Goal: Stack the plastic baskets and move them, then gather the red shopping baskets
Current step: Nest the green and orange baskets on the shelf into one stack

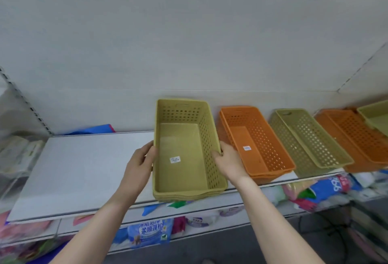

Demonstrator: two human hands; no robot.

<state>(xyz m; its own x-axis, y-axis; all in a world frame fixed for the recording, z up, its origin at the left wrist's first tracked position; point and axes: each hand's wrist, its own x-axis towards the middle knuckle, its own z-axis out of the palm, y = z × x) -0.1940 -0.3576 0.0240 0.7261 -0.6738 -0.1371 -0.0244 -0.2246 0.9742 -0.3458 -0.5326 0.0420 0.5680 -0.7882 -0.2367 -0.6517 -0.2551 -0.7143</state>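
Left hand (pixel 140 159) and right hand (pixel 227 159) clasp the yellow basket stack (pixel 184 150)

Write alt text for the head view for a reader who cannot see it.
Two bare hands, left hand and right hand, grip the long sides of a yellow-green basket stack on a white shelf. To its right sit an orange basket stack, a green basket and more orange baskets.

yellow-green perforated basket (pixel 180 158), orange perforated basket (pixel 258 144), white shelf (pixel 79 171)

Bare forearms, no sleeves; left hand (pixel 139 164), right hand (pixel 227 158).
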